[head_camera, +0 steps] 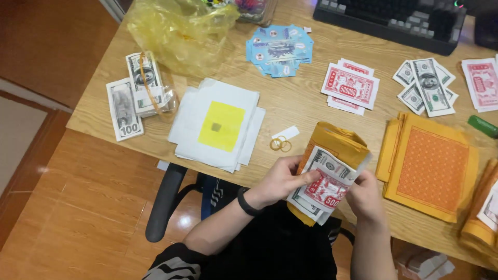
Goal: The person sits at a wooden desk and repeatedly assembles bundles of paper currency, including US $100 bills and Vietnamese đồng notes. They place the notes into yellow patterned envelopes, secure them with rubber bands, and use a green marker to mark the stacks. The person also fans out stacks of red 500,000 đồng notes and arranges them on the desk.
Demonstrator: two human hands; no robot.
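Bare tabletop (pixel 290 103) lies open ahead of the hands, hemmed by white paper stack (pixel 218 124) left, orange sheets (pixel 430 166) right, rubber bands (pixel 280 143) between

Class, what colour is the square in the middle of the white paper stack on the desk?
Yellow square, with a small grey patch at its centre; head view.

A yellow bag (pixel 179 28) is seen upper left, white sheets (pixel 215 124) with a yellow square at centre left, a keyboard (pixel 394 18) up top, orange paper (pixel 430 166) at right.
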